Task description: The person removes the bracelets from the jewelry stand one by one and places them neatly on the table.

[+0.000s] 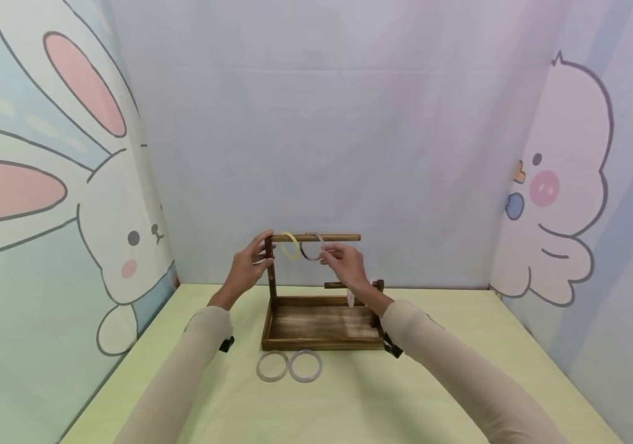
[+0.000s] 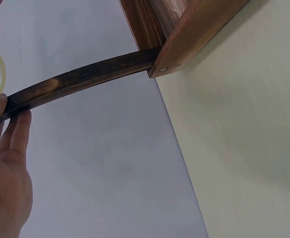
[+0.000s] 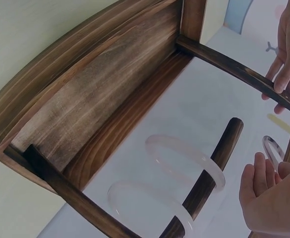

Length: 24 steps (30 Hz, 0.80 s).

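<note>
A dark wooden bangle stand (image 1: 322, 344) has a tray base and two side posts, each with a bar. My left hand (image 1: 247, 268) holds the top of its tall post (image 2: 85, 79), thumb on one side and fingers on the other. From the upper bar (image 1: 344, 237) hangs a yellow bangle (image 1: 297, 244), close to that post. To its right, a pale purplish bangle with a dark part (image 1: 312, 259) is around the same bar, and my right hand (image 1: 347, 265) pinches its edge. Two clear pinkish bangles (image 3: 204, 159) hang on the lower bar (image 3: 230, 136).
Two pale bangles, a left one (image 1: 258, 366) and a right one (image 1: 319, 366), lie flat on the light table (image 1: 438, 382) before the stand. A plain cloth backdrop (image 1: 339, 142) rises behind, with cartoon-printed panels at both sides.
</note>
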Tool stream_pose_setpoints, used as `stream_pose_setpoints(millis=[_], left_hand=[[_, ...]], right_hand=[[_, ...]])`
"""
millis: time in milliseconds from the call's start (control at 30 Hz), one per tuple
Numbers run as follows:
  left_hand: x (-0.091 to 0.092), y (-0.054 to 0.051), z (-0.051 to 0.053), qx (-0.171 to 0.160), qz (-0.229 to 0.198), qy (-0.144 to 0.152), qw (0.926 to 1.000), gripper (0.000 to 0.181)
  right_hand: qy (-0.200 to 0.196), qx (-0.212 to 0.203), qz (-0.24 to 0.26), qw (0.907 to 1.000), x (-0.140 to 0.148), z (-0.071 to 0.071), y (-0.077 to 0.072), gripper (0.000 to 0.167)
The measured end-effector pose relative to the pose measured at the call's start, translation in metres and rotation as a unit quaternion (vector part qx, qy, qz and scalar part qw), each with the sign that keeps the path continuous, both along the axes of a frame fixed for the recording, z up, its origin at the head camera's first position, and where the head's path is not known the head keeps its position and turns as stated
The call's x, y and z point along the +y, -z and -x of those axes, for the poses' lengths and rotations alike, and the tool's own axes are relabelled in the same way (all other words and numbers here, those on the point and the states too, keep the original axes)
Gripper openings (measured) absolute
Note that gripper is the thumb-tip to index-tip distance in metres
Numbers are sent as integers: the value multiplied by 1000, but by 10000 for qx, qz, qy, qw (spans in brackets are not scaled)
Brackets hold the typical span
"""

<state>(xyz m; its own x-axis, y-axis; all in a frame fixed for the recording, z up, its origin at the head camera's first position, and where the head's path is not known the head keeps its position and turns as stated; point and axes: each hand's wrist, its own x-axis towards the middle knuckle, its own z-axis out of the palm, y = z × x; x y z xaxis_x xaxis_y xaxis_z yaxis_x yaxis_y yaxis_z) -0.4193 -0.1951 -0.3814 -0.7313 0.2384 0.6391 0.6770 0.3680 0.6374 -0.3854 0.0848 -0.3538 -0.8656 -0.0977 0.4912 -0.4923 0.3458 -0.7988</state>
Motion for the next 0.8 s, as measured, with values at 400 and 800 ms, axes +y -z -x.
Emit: stream_pose_setpoints(millis=[400, 800], left_hand=[[0, -1, -2, -19, 34, -26, 10000, 78], [1, -3, -4, -13, -10, 3, 10000, 74]], right_hand=[[-17, 63, 26, 10000, 13, -1, 0, 25], [137, 150, 4, 9998, 26, -3, -1, 24]])
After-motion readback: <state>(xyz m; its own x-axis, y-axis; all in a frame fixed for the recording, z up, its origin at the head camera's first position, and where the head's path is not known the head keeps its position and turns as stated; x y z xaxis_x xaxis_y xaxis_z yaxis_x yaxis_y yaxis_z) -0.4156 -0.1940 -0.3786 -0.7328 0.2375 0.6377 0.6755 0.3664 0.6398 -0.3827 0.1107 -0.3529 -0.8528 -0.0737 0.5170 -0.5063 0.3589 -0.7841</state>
